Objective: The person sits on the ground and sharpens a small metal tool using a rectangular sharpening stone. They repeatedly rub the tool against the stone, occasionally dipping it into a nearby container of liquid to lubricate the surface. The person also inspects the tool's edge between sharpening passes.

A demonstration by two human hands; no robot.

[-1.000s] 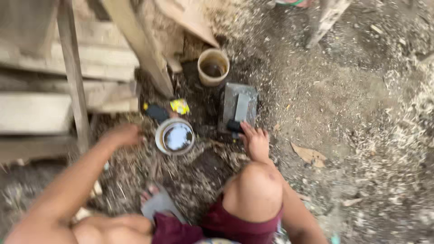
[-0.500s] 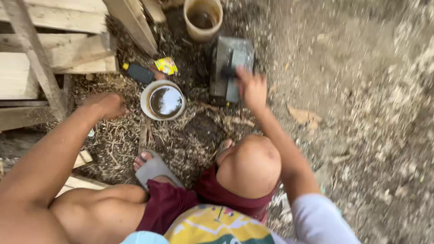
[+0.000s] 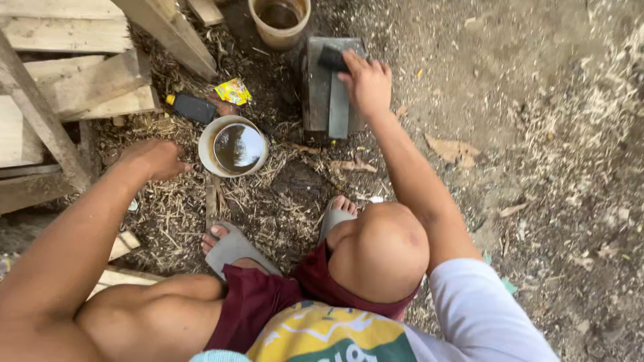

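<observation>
Right now my right hand (image 3: pixel 365 84) grips a dark block (image 3: pixel 333 59) on the grey stone (image 3: pixel 320 87), top centre; left hand (image 3: pixel 155 158), loosely curled and empty, hovers beside the water-filled bowl (image 3: pixel 233 147), centre left

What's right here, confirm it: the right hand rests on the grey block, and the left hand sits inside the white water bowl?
Not quite. The head view shows the left hand beside the white water bowl, just left of its rim, not inside it. The right hand does rest on the grey block.
</observation>
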